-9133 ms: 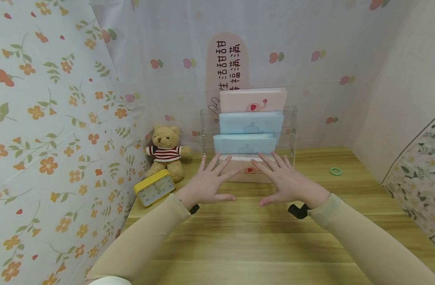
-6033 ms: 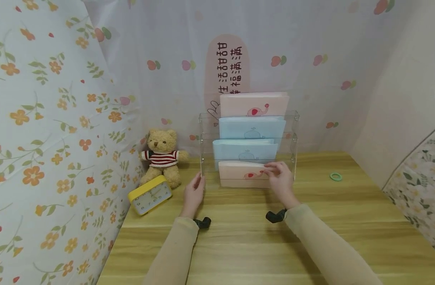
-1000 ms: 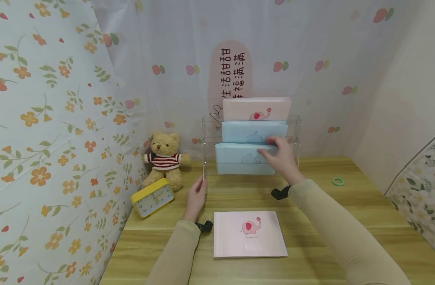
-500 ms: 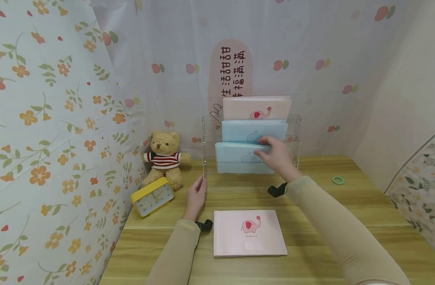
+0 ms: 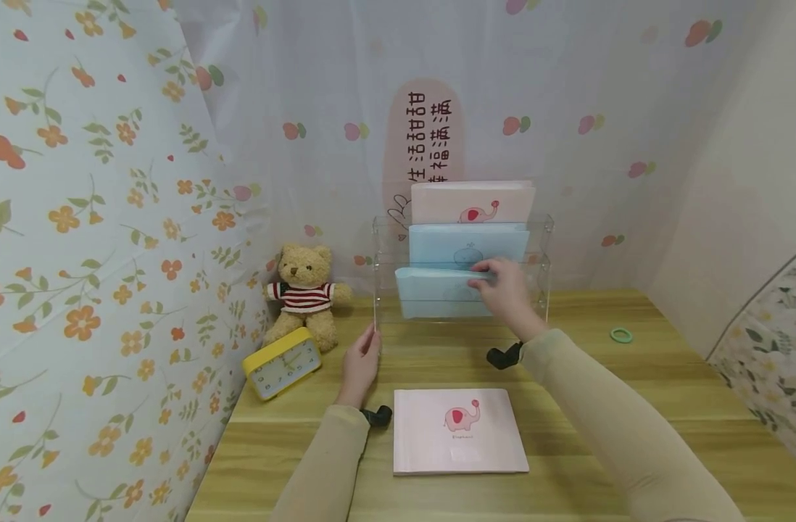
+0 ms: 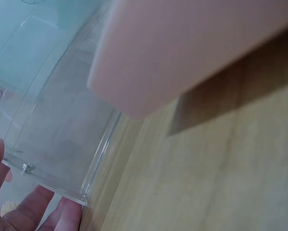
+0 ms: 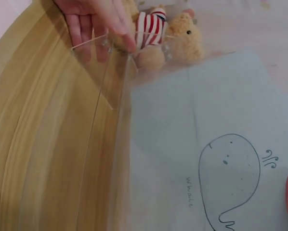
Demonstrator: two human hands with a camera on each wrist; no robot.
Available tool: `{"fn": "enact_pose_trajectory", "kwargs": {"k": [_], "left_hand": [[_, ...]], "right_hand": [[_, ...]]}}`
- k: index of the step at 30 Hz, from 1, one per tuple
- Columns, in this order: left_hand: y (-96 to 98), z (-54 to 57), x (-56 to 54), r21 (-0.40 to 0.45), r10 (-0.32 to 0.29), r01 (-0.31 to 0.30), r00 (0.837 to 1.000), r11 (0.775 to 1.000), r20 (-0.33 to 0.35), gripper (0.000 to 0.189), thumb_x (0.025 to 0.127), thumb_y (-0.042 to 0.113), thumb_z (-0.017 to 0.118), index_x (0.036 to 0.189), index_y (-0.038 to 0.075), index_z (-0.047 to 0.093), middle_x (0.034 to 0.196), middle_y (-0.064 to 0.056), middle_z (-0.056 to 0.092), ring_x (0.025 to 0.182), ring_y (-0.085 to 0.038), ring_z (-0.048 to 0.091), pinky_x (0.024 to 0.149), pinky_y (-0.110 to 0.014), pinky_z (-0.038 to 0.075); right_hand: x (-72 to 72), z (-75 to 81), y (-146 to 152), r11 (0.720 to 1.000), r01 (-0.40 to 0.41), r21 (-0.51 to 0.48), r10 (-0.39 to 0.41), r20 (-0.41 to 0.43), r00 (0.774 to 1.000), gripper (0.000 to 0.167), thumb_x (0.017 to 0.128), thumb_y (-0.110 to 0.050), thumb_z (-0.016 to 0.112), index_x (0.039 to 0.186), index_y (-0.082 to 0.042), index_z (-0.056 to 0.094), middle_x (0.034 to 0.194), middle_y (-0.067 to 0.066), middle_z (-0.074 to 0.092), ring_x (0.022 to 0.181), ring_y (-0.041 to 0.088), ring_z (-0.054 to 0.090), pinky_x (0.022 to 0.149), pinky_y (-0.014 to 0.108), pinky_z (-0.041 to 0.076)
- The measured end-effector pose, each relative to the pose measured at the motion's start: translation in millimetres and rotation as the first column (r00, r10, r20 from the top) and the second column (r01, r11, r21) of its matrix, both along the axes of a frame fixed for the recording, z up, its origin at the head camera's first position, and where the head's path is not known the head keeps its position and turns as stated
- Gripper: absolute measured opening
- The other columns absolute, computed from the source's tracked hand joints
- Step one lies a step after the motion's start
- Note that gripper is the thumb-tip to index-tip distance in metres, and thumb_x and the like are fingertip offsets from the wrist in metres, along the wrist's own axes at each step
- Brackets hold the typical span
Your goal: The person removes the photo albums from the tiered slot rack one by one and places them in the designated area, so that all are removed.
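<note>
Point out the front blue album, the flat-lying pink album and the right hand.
Front blue album [image 5: 433, 291]: head view, left part of its cover.
Flat-lying pink album [image 5: 460, 433]: head view, middle of its cover.
Right hand [image 5: 507, 293]: head view, back of the hand.

My left sleeve is long, plain and pale beige, and terminates in a left cuff at the wrist. My right sleeve matches in colour, with shallow creases towards the elbow and a right cuff at the wrist. A black, rounded left wrist camera projects inboard of one cuff; a black, bent right wrist camera projects inboard of the other. Beyond the cuffs, my left hand and right hand are bare.
</note>
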State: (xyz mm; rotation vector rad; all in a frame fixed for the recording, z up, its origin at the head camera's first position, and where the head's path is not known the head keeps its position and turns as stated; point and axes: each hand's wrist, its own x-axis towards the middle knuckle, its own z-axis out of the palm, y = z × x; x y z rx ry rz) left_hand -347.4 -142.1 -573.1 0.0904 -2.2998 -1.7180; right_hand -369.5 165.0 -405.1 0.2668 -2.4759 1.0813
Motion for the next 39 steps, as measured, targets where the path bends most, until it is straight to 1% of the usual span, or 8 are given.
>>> {"fn": "enact_pose_trajectory", "kwargs": {"k": [7,15,19,23,28,31,35,39], "left_hand": [[1.5,1.7,1.4,0.027,-0.002,0.002,1.000,1.000,0.017,0.045,0.113,0.038,0.065,0.155,0.024,0.065,0.152,-0.012,0.070,0.141,-0.037,0.067,0.119,-0.059,0.053],[1.2,3.5,4.5,0.027,-0.018,0.018,1.000,0.999,0.013,0.047,0.113,0.041,0.064,0.156,0.023,0.064,0.154,-0.011,0.069,0.142,-0.036,0.066,0.120,-0.057,0.053],[0.8,2.4,4.3,0.017,-0.023,0.023,1.000,1.000,0.020,0.047,0.113,0.041,0.063,0.157,0.023,0.064,0.154,-0.011,0.069,0.143,-0.036,0.065,0.120,-0.058,0.052],[0.5,2.0,3.4,0.008,-0.021,0.021,1.000,1.000,0.023,0.047,0.113,0.042,0.062,0.157,0.024,0.064,0.153,-0.012,0.070,0.142,-0.037,0.066,0.119,-0.059,0.052],[0.9,2.7,3.0,0.018,-0.019,0.019,1.000,1.000,0.017,0.047,0.113,0.041,0.063,0.156,0.022,0.064,0.154,-0.011,0.068,0.144,-0.036,0.065,0.120,-0.058,0.052],[1.4,3.2,3.5,0.025,-0.016,0.016,1.000,1.000,0.009,0.047,0.113,0.039,0.064,0.156,0.021,0.065,0.155,-0.012,0.068,0.144,-0.036,0.065,0.119,-0.058,0.053],[2.0,3.1,3.3,0.019,-0.008,0.008,1.000,1.000,0.011,0.047,0.113,0.039,0.064,0.155,0.020,0.065,0.154,-0.012,0.068,0.144,-0.036,0.065,0.119,-0.058,0.053],[1.8,3.3,2.4,0.025,-0.009,0.008,0.999,1.000,0.032,0.047,0.113,0.041,0.064,0.156,0.022,0.064,0.155,-0.011,0.068,0.146,-0.036,0.063,0.122,-0.058,0.051]], "right_hand": [[9.6,11.0,-3.2,1.000,0.022,0.014,-0.020,-0.128,0.992,0.017,0.098,-0.014,0.085,0.112,-0.006,0.082,0.117,0.015,0.074,0.112,0.036,0.056,0.094,0.044,0.042],[30.9,27.9,-9.9,1.000,0.016,-0.018,-0.021,-0.266,0.964,0.014,0.095,-0.008,0.086,0.108,-0.004,0.082,0.113,0.017,0.076,0.110,0.038,0.057,0.096,0.047,0.040],[43.0,33.1,-9.2,1.000,-0.006,-0.028,-0.002,-0.284,0.959,0.015,0.094,-0.008,0.087,0.108,-0.003,0.082,0.113,0.018,0.076,0.108,0.040,0.057,0.094,0.046,0.040],[53.1,30.2,-4.8,1.000,-0.026,0.002,0.026,-0.214,0.977,0.016,0.094,-0.008,0.087,0.109,-0.004,0.082,0.114,0.018,0.076,0.110,0.039,0.058,0.095,0.048,0.043],[61.0,12.3,3.1,0.996,-0.072,0.050,0.075,-0.071,0.995,0.017,0.095,-0.008,0.086,0.111,-0.006,0.082,0.117,0.018,0.078,0.116,0.040,0.061,0.101,0.056,0.048],[61.9,0.5,7.2,0.992,-0.114,0.047,0.114,0.014,0.993,0.017,0.095,-0.009,0.087,0.111,-0.006,0.081,0.119,0.018,0.079,0.120,0.041,0.063,0.107,0.060,0.050],[61.7,-11.0,11.3,0.989,-0.143,0.038,0.138,0.126,0.982,0.017,0.095,-0.009,0.087,0.111,-0.006,0.080,0.121,0.017,0.079,0.122,0.040,0.065,0.110,0.062,0.052],[61.1,-17.8,13.4,0.989,-0.140,0.052,0.129,0.185,0.974,0.016,0.096,-0.009,0.085,0.111,-0.008,0.081,0.123,0.017,0.079,0.122,0.041,0.067,0.109,0.063,0.053]]}}
